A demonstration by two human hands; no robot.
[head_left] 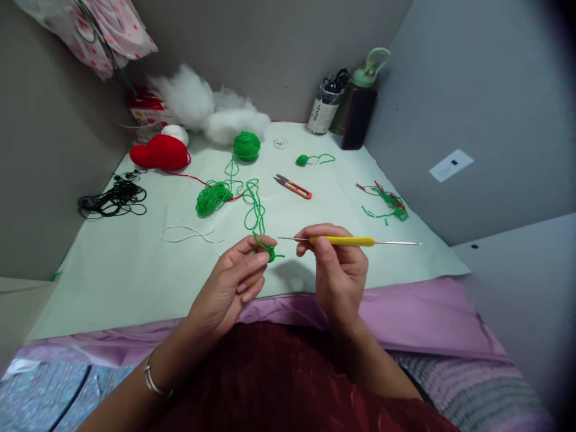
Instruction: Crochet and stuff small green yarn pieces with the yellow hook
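Observation:
Between the thumb and fingertips of my left hand (236,273) is a small green crochet piece (271,252), with a short tail poking out to the right. Green yarn (254,210) runs from that hand up the table in loose loops. My right hand (339,270) is closed around the yellow handle of a crochet hook (348,241), held nearly level. The hook's thin metal tip points left, close to the green piece and apparently just short of it. A second metal end sticks out to the right.
Orange-handled thread snips (294,187) lie mid-table, near a green yarn ball (246,146) and a green yarn bundle (213,198). Red yarn (161,153), black cord (117,197) and white stuffing (189,99) are left; yarn scraps (391,203), a phone (359,119) and a bottle (365,75) right.

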